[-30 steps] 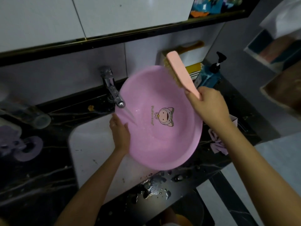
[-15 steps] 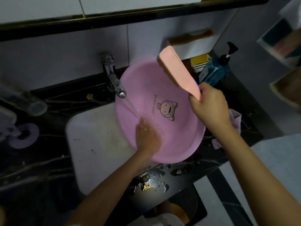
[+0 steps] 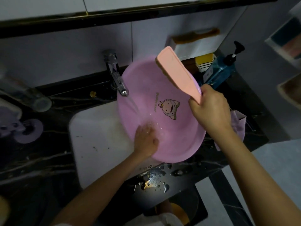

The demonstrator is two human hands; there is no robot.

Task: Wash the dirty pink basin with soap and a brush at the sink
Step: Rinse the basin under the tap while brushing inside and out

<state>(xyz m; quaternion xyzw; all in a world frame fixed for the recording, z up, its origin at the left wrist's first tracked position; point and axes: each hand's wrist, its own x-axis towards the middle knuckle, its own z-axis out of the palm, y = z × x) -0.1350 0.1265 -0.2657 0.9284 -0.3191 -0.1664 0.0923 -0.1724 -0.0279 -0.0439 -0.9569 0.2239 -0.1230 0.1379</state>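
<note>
The pink basin (image 3: 175, 139) with a cartoon print lies tilted over the right side of the white sink (image 3: 97, 141), its right rim against the counter. Water runs from the chrome tap (image 3: 118, 82) into the basin. My left hand (image 3: 146, 141) lies flat inside the basin's lower left part, fingers in the splashing water. My right hand (image 3: 210, 108) grips the handle of a pink scrubbing brush (image 3: 175, 70) and holds it raised over the basin's upper right, bristles facing down-left.
A blue pump soap bottle (image 3: 219, 70) stands behind the basin at the right, beside a yellow box (image 3: 205, 61). A comb (image 3: 195, 36) lies on a white wall holder. A glass (image 3: 32, 98) and lilac holder (image 3: 24, 129) sit at the left. The black counter (image 3: 154, 178) is wet.
My left hand left the basin's left rim and went inside the basin under the running water. My right hand keeps the brush raised, almost still.
</note>
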